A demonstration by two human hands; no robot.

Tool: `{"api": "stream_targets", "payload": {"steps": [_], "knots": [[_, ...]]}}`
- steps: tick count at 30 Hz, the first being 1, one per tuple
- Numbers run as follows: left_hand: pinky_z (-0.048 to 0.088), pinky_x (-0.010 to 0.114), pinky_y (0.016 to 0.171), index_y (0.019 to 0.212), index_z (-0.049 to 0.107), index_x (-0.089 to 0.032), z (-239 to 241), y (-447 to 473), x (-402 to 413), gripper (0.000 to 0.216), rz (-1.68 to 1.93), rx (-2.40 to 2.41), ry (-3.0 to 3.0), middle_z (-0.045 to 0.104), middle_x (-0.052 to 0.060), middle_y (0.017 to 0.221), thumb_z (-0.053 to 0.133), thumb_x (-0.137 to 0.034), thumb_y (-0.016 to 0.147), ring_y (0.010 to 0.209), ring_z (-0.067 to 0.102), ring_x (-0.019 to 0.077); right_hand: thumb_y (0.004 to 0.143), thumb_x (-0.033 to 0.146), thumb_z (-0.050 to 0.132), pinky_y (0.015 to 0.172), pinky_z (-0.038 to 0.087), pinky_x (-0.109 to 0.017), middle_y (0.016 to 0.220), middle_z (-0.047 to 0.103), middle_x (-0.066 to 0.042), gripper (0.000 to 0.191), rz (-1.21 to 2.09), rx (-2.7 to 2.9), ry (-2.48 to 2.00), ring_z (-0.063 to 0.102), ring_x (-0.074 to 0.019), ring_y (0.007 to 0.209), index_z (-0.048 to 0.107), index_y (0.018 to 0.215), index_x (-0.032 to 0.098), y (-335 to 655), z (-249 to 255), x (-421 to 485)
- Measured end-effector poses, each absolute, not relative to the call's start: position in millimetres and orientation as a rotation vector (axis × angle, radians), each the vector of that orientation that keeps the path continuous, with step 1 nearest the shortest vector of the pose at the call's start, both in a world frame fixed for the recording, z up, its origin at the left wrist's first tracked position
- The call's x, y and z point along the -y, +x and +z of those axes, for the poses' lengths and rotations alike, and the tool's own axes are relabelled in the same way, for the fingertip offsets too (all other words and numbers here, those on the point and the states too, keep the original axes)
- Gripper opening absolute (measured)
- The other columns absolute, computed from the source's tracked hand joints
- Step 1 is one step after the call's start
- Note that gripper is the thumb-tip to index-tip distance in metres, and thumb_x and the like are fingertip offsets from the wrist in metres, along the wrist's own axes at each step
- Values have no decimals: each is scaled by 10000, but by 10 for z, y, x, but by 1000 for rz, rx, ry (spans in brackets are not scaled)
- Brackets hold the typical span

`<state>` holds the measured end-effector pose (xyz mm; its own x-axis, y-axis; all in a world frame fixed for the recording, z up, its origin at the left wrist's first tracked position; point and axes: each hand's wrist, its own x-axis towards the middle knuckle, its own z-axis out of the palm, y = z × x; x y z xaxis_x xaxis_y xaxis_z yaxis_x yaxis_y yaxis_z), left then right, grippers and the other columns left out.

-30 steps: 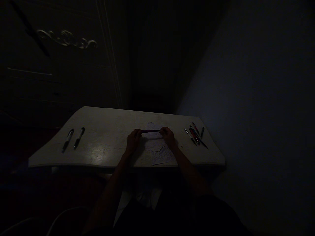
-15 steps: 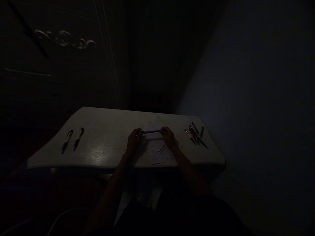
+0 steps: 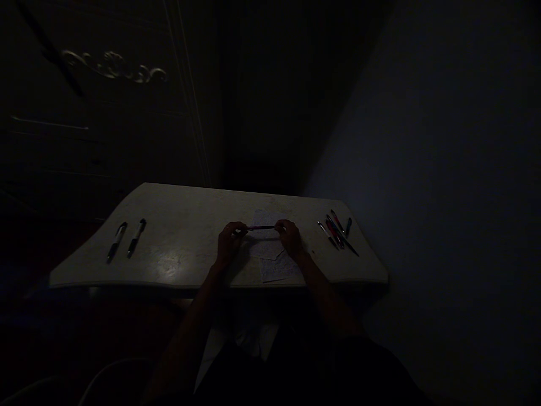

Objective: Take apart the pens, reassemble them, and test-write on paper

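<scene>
A slim dark pen [image 3: 261, 228] stretches level between my two hands, above the table. My left hand [image 3: 229, 241] pinches its left end, and my right hand [image 3: 289, 237] pinches its right end. Beneath the pen lie papers [image 3: 267, 248] that look covered in writing or print, with one sheet [image 3: 276, 269] sticking out toward the front edge. In this dim light I cannot make out the pen's tip or cap.
The pale table [image 3: 186, 217] has a wavy front edge. Two pens, a left one [image 3: 116, 241] and another [image 3: 136, 238], lie at its left; several pens [image 3: 336, 230] are heaped at its right. A wall [image 3: 435, 169] rises on the right, a dark cabinet [image 3: 114, 101] at the back left.
My left fingers have shifted slightly on the pen's left end. Both hands still hold the pen over the papers. The view has moved very slightly.
</scene>
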<state>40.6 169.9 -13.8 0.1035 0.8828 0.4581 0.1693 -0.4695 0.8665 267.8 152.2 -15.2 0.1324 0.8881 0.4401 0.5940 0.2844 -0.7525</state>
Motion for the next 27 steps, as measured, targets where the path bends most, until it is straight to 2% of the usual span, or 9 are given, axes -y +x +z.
{"api": "stream_targets", "payload": {"steps": [7, 11, 13, 15, 17, 20, 24, 27], "knots": [[513, 346, 831, 1004, 643, -202, -195, 421, -1698, 213, 1338, -1092, 1689, 666, 63, 1015, 589, -264, 807, 930, 624, 200, 845, 370, 536, 850, 411, -342, 880, 657, -66, 192, 415, 1574, -1406, 568, -217, 865, 628, 835, 202, 2660, -201, -1532], [491, 362, 903, 1194, 568, -206, -168, 414, -1691, 448, 1375, -1062, 1746, 595, 93, 1232, 681, -347, 784, 1102, 579, 233, 858, 401, 521, 811, 422, -325, 847, 644, -55, 221, 471, 1534, -1365, 568, -205, 826, 607, 836, 198, 2626, -188, -1520], [482, 367, 913, 1229, 545, -200, -159, 423, -1703, 537, 1406, -1139, 1746, 567, 107, 1270, 718, -401, 761, 1122, 564, 243, 863, 407, 515, 795, 424, -318, 832, 635, -52, 226, 490, 1503, -1348, 567, -201, 810, 595, 832, 198, 2614, -167, -1512], [476, 372, 901, 1196, 570, -187, -168, 437, -1730, 485, 1421, -1230, 1739, 590, 112, 1216, 675, -448, 801, 1082, 573, 241, 859, 411, 517, 783, 426, -315, 820, 630, -52, 226, 492, 1467, -1341, 565, -202, 801, 588, 824, 199, 2610, -150, -1510], [468, 375, 876, 1078, 634, -181, -188, 448, -1759, 355, 1385, -1287, 1759, 640, 104, 1083, 575, -465, 874, 1005, 589, 235, 851, 414, 520, 776, 427, -317, 810, 629, -53, 227, 479, 1445, -1337, 565, -205, 797, 584, 818, 199, 2614, -145, -1513], [468, 364, 811, 908, 681, -190, -210, 446, -1781, 309, 1286, -1266, 1793, 676, 85, 915, 507, -446, 913, 881, 606, 223, 854, 424, 506, 778, 424, -323, 810, 631, -59, 240, 448, 1459, -1339, 568, -208, 795, 580, 809, 200, 2629, -158, -1521], [475, 332, 773, 916, 682, -206, -185, 418, -1750, 185, 1359, -1176, 1804, 677, 60, 919, 589, -358, 865, 844, 608, 195, 852, 417, 506, 797, 413, -335, 831, 639, -66, 233, 407, 1507, -1378, 566, -219, 826, 591, 812, 204, 2648, -180, -1526], [478, 319, 781, 885, 669, -210, -151, 402, -1716, 110, 1424, -1092, 1851, 664, 61, 985, 606, -291, 847, 929, 606, 194, 862, 420, 502, 800, 409, -334, 841, 640, -65, 239, 400, 1526, -1398, 561, -216, 829, 596, 818, 204, 2653, -189, -1526]]}}
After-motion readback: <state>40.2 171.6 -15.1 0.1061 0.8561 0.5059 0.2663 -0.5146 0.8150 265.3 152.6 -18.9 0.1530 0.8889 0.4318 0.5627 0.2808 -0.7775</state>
